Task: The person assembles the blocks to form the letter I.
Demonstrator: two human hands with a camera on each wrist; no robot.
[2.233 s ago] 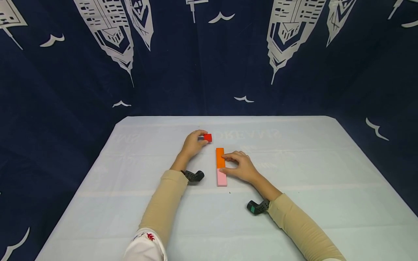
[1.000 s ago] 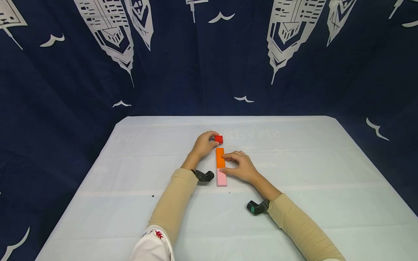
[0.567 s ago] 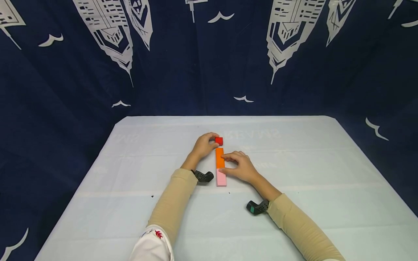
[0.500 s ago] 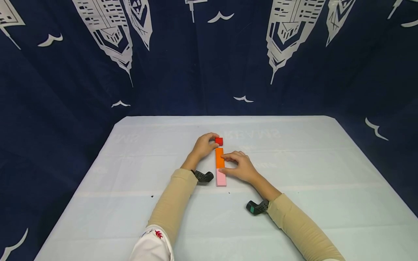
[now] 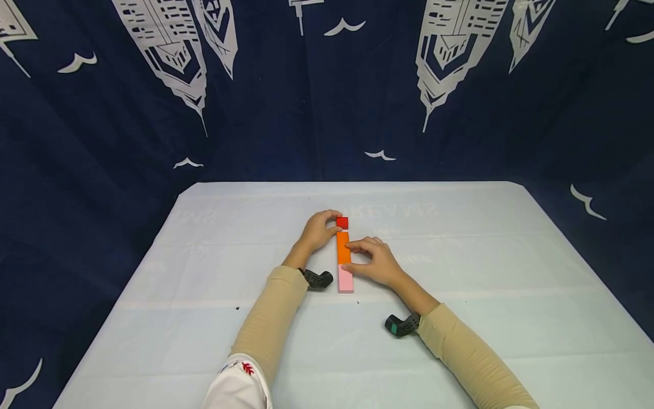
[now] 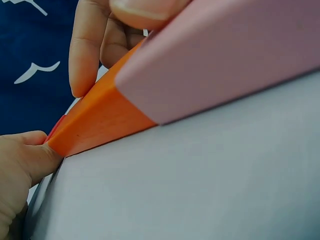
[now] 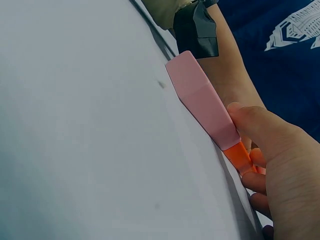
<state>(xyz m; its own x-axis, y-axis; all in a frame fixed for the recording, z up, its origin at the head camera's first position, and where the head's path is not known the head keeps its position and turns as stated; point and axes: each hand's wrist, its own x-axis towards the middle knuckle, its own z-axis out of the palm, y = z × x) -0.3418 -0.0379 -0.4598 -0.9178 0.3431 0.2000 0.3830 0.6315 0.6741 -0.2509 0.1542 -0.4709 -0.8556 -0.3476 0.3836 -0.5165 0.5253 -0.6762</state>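
In the head view my left hand pinches a small red block between thumb and fingertips. That block lies just beyond an orange block, in line with it across a narrow gap. A pink block abuts the orange one's near end, forming a straight row on the table. My right hand is at the row's right side, fingers bent, an index fingertip touching the orange block and the thumb touching the pink one. In the left wrist view only a sliver of the red block shows behind the left thumb.
A white cloth covers the table. Dark blue cloth printed with white buildings and birds hangs behind and at the sides. Black wrist cameras sit on both wrists. A tiny dark speck lies left of the left forearm.
My left hand has carried the red block rightward into line with the orange one, then nearer to its far end. The right hand stays in place on the orange and pink blocks.
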